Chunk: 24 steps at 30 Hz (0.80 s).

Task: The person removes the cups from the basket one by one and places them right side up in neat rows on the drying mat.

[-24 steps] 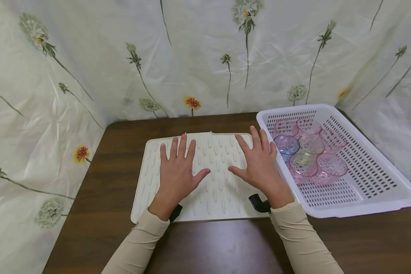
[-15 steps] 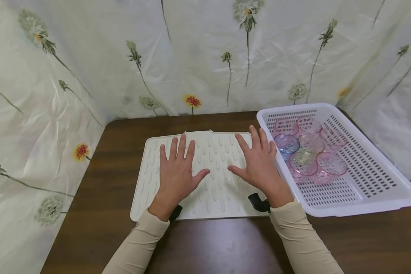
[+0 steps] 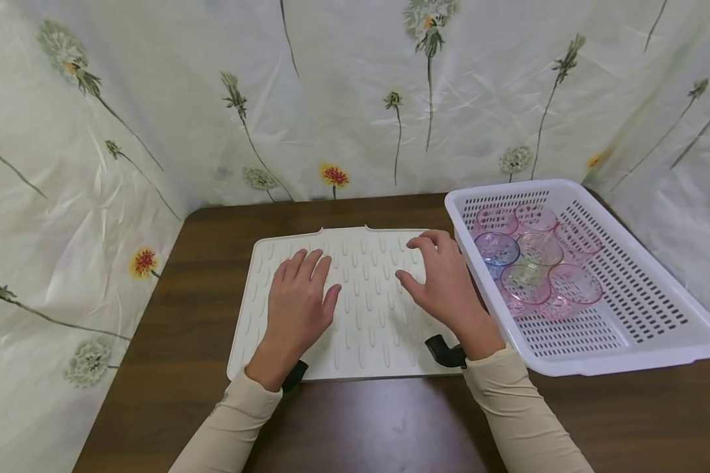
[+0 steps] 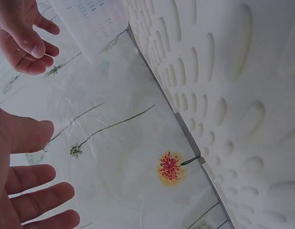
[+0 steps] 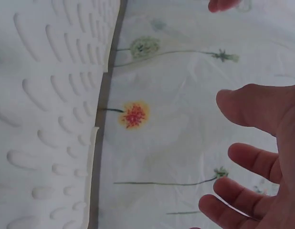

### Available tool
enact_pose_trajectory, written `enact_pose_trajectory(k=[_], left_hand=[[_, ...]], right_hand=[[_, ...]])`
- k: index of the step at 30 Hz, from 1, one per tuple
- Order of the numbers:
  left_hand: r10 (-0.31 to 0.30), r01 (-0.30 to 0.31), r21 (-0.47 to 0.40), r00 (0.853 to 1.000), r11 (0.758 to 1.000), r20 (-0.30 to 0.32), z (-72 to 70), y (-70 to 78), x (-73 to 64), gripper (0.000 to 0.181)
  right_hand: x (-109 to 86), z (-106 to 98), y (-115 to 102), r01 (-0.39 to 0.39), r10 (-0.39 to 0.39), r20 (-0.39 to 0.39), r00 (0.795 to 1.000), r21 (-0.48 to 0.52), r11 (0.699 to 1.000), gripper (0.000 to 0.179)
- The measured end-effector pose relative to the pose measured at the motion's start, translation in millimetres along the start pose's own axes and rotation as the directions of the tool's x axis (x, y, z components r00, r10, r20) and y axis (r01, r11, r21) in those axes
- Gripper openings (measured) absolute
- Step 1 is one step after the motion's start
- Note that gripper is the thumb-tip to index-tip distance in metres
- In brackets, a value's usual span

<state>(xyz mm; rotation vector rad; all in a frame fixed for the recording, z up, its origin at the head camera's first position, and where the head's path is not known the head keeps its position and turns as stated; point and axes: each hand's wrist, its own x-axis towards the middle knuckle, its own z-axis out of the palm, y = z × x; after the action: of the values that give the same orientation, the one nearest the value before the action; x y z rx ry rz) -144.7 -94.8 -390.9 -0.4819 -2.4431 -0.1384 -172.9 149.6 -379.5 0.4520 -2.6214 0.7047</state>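
Note:
A white ridged drying mat (image 3: 355, 315) lies flat on the brown table. Over its left half hovers my left hand (image 3: 298, 302), holding nothing, its fingers relaxed and slightly bent. My right hand (image 3: 446, 282) is above the mat's right side beside the basket, fingers loosely bent and thumb apart, with nothing in it. In the left wrist view, the left fingers (image 4: 40, 198) hang apart from the mat surface (image 4: 233, 119). The right wrist view likewise shows a gap between the right thumb (image 5: 252, 105) and the mat (image 5: 47, 124).
To the right stands a white perforated basket (image 3: 639, 282). In it are several clear cups with coloured rims, among them a blue cup (image 3: 497, 249) and a pink cup (image 3: 575, 284). A flowered plastic sheet (image 3: 343, 98) rises behind the dark wooden table (image 3: 171, 355).
Both hands were spread with straight fingers. Now the fingers are relaxed and bent, and the left hand has drawn back slightly toward the lower left. The mat and basket stay put.

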Motion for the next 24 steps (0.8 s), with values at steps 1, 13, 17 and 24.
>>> enact_pose_trajectory(k=[1,13,17,24], left_hand=[[0.002,-0.002,-0.009,1.0,1.0,0.001,-1.4,-0.8,-0.6,0.043],[0.042,-0.042,-0.19,0.999,0.981,-0.003,-6.9,-9.4,-5.6,0.045],[0.085,-0.072,-0.267,0.996,0.961,0.038,-6.4,-11.6,-9.5,0.048],[0.142,-0.093,-0.279,0.977,0.956,0.159,-16.4,-28.3,-30.9,0.053]], right_hand=[[-0.3,0,-1,0.007,-0.007,0.011,1.0,0.01,1.0,0.05],[-3.9,-11,-12,0.059,-0.067,0.098,0.993,0.087,0.994,0.058],[-7.9,-20,-17,0.041,-0.058,0.158,0.986,0.11,0.993,0.06],[-22.8,-49,-33,0.033,-0.059,0.203,0.977,0.13,0.991,0.058]])
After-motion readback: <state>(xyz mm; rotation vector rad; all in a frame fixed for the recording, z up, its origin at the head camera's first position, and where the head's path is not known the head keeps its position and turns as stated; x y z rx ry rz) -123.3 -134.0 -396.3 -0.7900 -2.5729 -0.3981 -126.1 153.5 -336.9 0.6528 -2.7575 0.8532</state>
